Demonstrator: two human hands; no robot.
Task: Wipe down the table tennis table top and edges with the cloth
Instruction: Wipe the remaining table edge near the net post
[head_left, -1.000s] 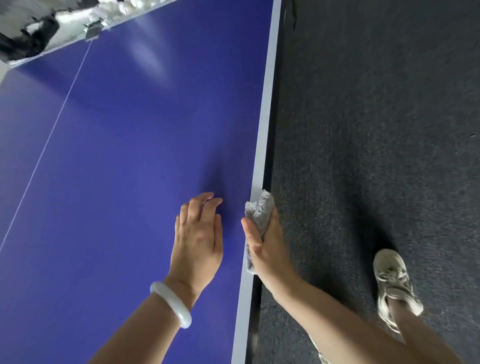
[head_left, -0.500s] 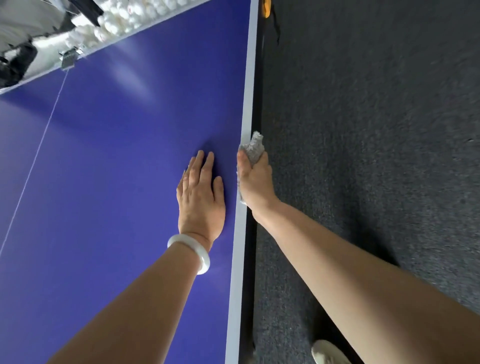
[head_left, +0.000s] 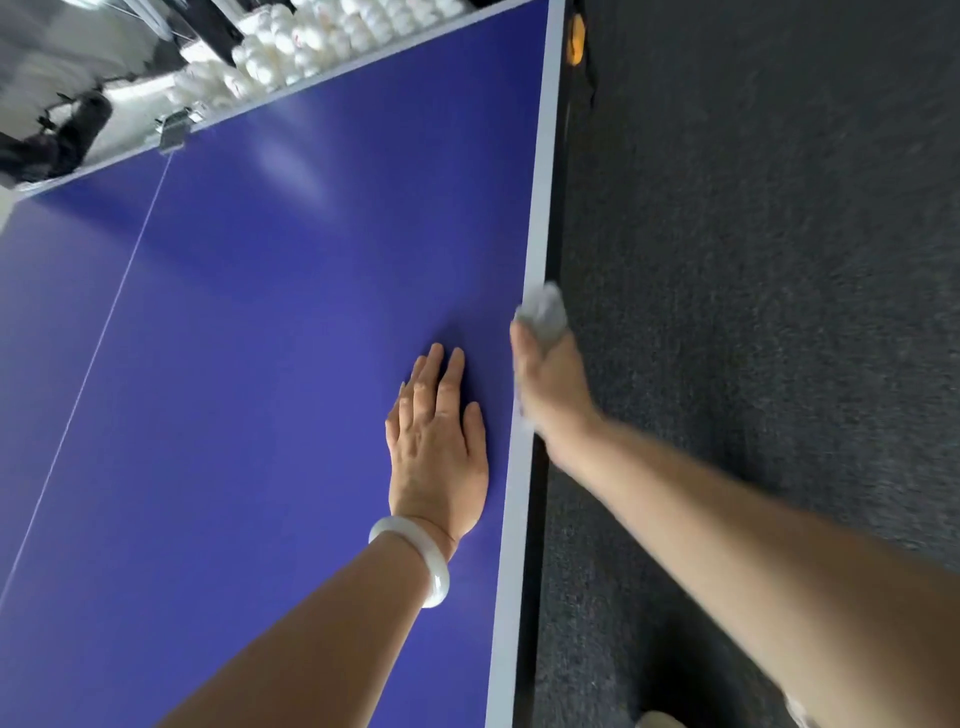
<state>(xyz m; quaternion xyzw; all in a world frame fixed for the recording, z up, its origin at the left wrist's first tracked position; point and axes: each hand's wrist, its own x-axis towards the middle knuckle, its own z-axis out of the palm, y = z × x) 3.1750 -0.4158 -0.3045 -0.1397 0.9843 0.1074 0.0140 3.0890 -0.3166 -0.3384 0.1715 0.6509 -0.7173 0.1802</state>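
- Along the right-hand edge of the table tennis table (head_left: 260, 415), near mid-frame, the right hand (head_left: 550, 387) grips a bunched pale grey cloth (head_left: 543, 312). Its thumb lies on the white border stripe (head_left: 540, 208); its other fingers are hidden over the side. Hand and cloth are both blurred.
- The cloth sticks out past the hand toward the top of the frame, against the table's edge.
- The left hand (head_left: 439, 447) lies flat, palm down, on the blue top just left of the stripe. Its fingers are straight and close together, holding nothing. It is near the right hand but apart from it.
- A white bracelet (head_left: 415, 556) circles the left wrist.
- A heap of white balls (head_left: 291, 36) lies beyond the far edge at upper left, with a metal clamp (head_left: 174, 132) at the thin centre line (head_left: 104, 322).
- Dark grey carpet (head_left: 779, 260) fills the right half. A small orange object (head_left: 575, 39) sits near its top beside the table.
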